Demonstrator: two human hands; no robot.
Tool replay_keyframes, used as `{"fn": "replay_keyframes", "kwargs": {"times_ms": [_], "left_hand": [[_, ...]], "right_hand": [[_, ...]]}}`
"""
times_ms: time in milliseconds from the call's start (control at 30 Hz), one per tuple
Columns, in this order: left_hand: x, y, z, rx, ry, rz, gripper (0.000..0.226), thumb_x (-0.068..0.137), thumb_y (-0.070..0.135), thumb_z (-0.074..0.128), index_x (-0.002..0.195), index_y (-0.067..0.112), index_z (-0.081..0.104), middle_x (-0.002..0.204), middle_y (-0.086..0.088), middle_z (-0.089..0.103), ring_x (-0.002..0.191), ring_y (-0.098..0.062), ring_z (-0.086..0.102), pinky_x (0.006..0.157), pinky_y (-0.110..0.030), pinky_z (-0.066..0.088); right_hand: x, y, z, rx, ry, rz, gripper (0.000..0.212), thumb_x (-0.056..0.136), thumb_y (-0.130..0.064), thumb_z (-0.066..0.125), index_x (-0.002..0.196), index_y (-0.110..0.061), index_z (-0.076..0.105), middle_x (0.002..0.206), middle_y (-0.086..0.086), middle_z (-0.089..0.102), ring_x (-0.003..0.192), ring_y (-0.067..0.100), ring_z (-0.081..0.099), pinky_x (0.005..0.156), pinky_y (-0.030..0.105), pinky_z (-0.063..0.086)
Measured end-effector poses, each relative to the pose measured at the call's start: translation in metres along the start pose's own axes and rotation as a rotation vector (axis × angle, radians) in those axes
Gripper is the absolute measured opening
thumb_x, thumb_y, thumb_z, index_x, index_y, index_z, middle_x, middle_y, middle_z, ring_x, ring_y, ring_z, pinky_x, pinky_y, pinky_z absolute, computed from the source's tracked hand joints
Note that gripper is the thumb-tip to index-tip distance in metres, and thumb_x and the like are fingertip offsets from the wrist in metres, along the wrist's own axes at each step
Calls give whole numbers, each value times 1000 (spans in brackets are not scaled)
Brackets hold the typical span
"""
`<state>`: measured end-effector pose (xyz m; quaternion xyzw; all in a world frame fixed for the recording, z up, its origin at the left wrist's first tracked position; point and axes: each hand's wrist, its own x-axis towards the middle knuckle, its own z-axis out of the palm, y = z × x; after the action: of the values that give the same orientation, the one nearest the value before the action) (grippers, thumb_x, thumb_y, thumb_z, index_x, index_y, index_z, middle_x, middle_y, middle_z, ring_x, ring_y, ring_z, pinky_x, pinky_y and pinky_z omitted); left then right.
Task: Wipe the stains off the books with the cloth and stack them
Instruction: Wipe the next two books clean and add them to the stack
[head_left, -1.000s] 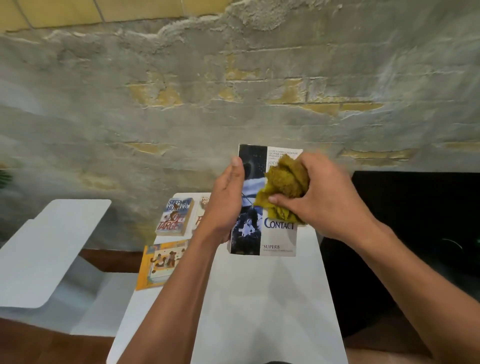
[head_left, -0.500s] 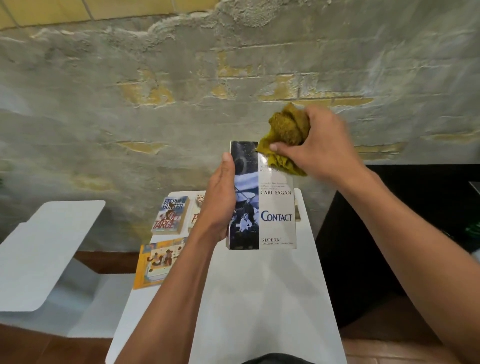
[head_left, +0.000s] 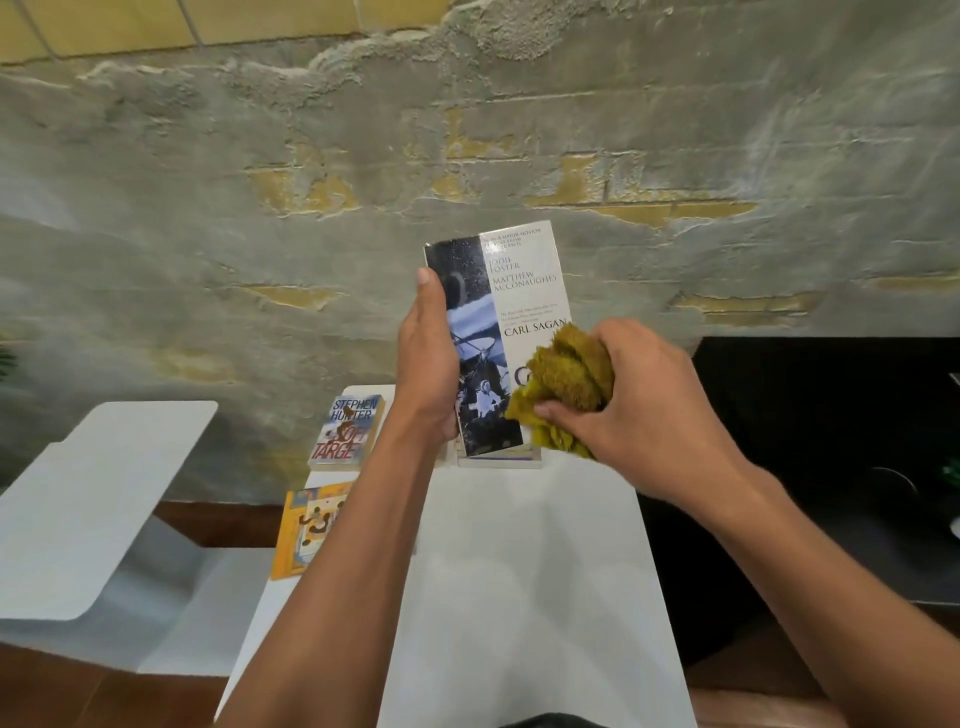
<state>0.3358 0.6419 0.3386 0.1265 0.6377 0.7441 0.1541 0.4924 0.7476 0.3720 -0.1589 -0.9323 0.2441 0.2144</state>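
The cloth (head_left: 563, 387) has swept down from the book's (head_left: 511, 306) top to its lower cover, bunched in the right hand (head_left: 639, 410). The left hand (head_left: 428, 374) grips the book upright above the bench (head_left: 519, 597).

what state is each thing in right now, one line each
Carl Sagan book: held upright off the table, front cover facing the camera
left hand: grips the book's left edge
right hand: grips the bunched cloth
cloth: crumpled, pressed on the cover's lower right
Soft Target book: closed, flat on the table
yellow book: closed, flat at the table's left edge
white table: holds the books
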Motion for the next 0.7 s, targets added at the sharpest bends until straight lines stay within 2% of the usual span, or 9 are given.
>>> {"fn": "replay_keyframes", "kwargs": {"times_ms": [100, 167, 267, 300, 367, 433, 567, 700], "left_hand": [[3, 2, 4, 30, -14, 14, 86, 85, 85, 33, 138, 23, 60, 134, -4, 65, 117, -25, 66, 93, -37, 59], [0, 2, 8, 41, -40, 20, 75, 94, 76, 30, 136, 22, 61, 130, -3, 68, 117, -22, 67, 93, -33, 58], [-5, 2, 17, 61, -59, 41, 66, 97, 71, 33, 132, 23, 62, 128, 2, 68, 120, -18, 64, 104, -44, 52], [-6, 3, 19, 77, -65, 48, 73, 93, 77, 34, 134, 23, 60, 131, 2, 66, 123, -17, 62, 107, -46, 49], [-4, 3, 19, 93, -96, 47, 103, 72, 95, 38, 142, 22, 55, 140, -2, 61, 130, -21, 57, 110, -49, 46], [-3, 2, 19, 86, -101, 53, 115, 61, 101, 41, 146, 24, 51, 143, -4, 58, 132, -22, 55, 111, -50, 44], [0, 0, 16, 64, -74, 49, 108, 67, 98, 38, 147, 26, 50, 146, -2, 57, 135, -20, 52, 112, -51, 41], [8, -4, 14, 6, -68, 23, 113, 59, 101, 45, 141, 24, 58, 138, -8, 62, 124, -29, 61, 102, -52, 51]], "right_hand": [[-3, 2, 0, 16, -22, 5, 45, 71, -49, 84, 85, -29, 46, 86, -17, 45, 80, 0, 45, 60, 11, 33], [7, 4, -6, 31, 35, 41, 45, 70, -48, 85, 86, -26, 49, 86, -13, 48, 79, 6, 47, 59, 13, 31], [23, 3, -16, 50, 138, 73, 47, 72, -46, 85, 96, -19, 55, 92, -5, 53, 84, 14, 51, 61, 19, 35], [23, 0, -16, 23, 103, 54, 49, 72, -47, 85, 98, -19, 55, 93, -5, 53, 86, 14, 51, 63, 22, 37], [20, -6, -12, -38, -41, 10, 49, 71, -48, 85, 98, -20, 55, 91, -6, 51, 85, 13, 50, 66, 26, 42], [25, -5, -13, -44, -62, 18, 49, 70, -50, 85, 97, -20, 57, 90, -6, 54, 84, 14, 53, 66, 27, 45], [44, -1, -22, 23, 112, 86, 52, 69, -51, 86, 99, -18, 58, 90, -2, 60, 83, 17, 57, 69, 33, 49], [33, -16, -7, -11, -7, 33, 50, 70, -50, 86, 97, -20, 56, 89, -4, 56, 84, 14, 53, 65, 28, 45]]}}
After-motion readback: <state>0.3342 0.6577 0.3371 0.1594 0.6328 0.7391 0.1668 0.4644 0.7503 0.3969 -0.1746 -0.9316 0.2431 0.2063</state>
